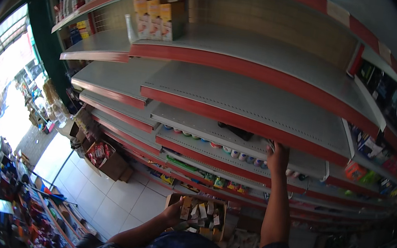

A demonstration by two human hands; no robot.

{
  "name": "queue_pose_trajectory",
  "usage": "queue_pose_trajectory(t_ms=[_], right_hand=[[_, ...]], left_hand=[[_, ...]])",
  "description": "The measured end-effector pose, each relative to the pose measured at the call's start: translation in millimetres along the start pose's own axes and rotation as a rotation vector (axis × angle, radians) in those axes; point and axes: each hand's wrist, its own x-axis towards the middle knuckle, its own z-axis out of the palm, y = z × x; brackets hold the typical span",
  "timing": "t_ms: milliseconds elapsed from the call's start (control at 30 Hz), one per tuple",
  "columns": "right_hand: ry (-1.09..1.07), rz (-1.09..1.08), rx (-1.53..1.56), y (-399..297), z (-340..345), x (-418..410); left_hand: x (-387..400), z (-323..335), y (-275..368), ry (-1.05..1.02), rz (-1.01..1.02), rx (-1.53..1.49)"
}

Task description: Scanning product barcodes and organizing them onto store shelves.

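My left hand [173,213] is at the left side of an open cardboard box [224,220], with its fingers around a small orange-brown carton [186,208]. Inside the box lie several small white and yellow cartons [202,210], loosely jumbled. My right hand [278,158] reaches up to the front edge of a grey metal shelf [198,122], under the red-edged shelf [245,96] above. Something small and greyish shows at its fingertips, too blurred to name or to tell whether it is held. Left of that hand, a dark object [236,131] lies on the same shelf.
Three yellow-and-white cartons [155,20] stand on the upper shelf [251,47]. Bottles [242,156] line a lower shelf. A cardboard box with red packets [101,154] sits on the tiled floor [112,202]. Packed goods [41,216] stand at lower left, near a bright doorway [7,95].
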Motion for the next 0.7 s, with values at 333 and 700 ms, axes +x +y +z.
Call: queue_pose_trajectory(t_ms=[333,700], right_hand=[[-0.031,-0.172,0.501,-190.2,-38.1,-143.2],[-0.633,-0.48,0.815,-235.2,-65.4,-183.7]], left_hand=[[-11.5,49.0,59.4,-0.175,0.192,0.082],[-26.9,73.9,84.5,-0.155,0.377,-0.032]])
